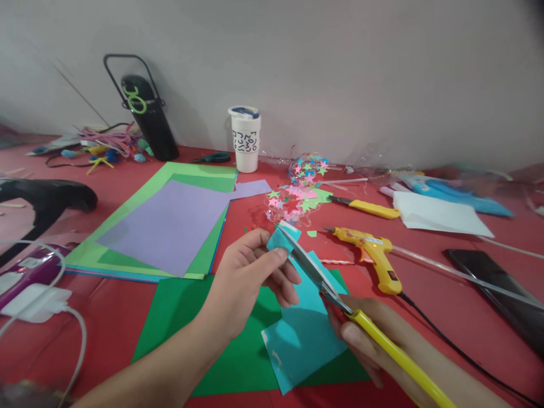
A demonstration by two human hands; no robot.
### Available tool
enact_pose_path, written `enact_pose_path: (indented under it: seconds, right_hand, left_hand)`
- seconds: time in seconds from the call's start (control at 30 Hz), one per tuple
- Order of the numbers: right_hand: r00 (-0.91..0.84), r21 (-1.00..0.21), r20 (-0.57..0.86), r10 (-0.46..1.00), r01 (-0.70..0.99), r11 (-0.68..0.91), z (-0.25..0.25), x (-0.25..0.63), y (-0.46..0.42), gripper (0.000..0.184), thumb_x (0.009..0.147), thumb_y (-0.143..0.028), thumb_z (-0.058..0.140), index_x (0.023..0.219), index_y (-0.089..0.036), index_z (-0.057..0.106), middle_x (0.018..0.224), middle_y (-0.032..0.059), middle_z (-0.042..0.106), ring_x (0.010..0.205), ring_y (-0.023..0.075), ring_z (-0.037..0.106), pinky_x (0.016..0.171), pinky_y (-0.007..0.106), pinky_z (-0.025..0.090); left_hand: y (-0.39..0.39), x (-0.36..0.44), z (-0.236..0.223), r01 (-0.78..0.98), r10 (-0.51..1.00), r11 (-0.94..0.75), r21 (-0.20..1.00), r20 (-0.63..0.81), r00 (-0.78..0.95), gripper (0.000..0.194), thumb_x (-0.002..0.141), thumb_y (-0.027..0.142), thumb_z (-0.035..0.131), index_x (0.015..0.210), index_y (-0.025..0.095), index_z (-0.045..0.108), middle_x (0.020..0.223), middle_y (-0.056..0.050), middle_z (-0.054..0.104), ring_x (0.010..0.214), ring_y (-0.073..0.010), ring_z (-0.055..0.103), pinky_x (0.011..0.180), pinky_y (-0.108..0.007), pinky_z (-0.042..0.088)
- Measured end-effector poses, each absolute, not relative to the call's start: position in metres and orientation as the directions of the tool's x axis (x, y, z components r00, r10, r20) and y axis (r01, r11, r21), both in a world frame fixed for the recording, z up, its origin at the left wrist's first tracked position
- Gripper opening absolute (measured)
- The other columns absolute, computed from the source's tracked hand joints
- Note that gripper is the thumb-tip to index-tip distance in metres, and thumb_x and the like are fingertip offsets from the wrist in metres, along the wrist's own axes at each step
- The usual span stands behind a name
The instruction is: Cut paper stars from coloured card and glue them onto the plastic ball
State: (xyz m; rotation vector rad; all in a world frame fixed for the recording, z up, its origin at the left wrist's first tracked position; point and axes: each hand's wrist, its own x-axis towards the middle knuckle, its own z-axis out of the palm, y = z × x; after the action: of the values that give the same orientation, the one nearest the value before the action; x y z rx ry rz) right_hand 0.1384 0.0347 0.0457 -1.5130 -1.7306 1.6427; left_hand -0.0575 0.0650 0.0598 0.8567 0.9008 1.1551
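Note:
My left hand (pixel 250 277) pinches a small piece of teal paper (pixel 283 238) between thumb and fingers. My right hand (pixel 374 340) is closed round yellow-handled scissors (pixel 323 280), whose blades lie against that teal piece. Below them a larger teal sheet (pixel 304 340) rests on a dark green sheet (pixel 178 317) on the red table (pixel 425 306).
A stack of green and purple paper (pixel 170 224) lies to the left. A yellow glue gun (pixel 376 255), a yellow utility knife (pixel 365 208), cut-out stars (pixel 297 195), a white cup (pixel 246 139), white paper (pixel 437 215) and a black phone (pixel 497 289) lie beyond. A white charger (pixel 34 303) sits at the left.

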Motion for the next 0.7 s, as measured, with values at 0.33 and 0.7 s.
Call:
enact_pose_path:
  seconds: [0.33,0.7]
  right_hand:
    - [-0.395,-0.884,-0.293,0.871,0.459,-0.089,0.0445,0.1387,0.0346,0.057,0.073,-0.081,0.037,0.066,-0.025,0.038,0.049,-0.0059,0.037,0.039,0.0123,0.036,0.038,0.025,0.027]
    - [-0.37,-0.874,-0.248,0.895,0.483,-0.042,0.043,0.1407,0.0345,0.055,0.075,-0.078,0.041,0.066,-0.024,0.047,0.049,-0.0048,0.042,0.039,0.0125,0.039,0.036,0.025,0.03]
  left_hand:
    - [0.0645,-0.0581,0.0606,-0.389,0.973,0.207,0.898,-0.148,0.175,0.013,0.079,0.022,0.06,0.069,0.017,0.054,0.055,0.002,0.066,0.038,-0.01,0.059,0.035,-0.016,0.043]
    - [0.0644,-0.0585,0.0601,-0.391,0.973,0.205,0.897,-0.144,0.178,0.013,0.08,0.022,0.059,0.069,0.018,0.053,0.056,0.002,0.066,0.039,-0.0098,0.059,0.036,-0.016,0.044]
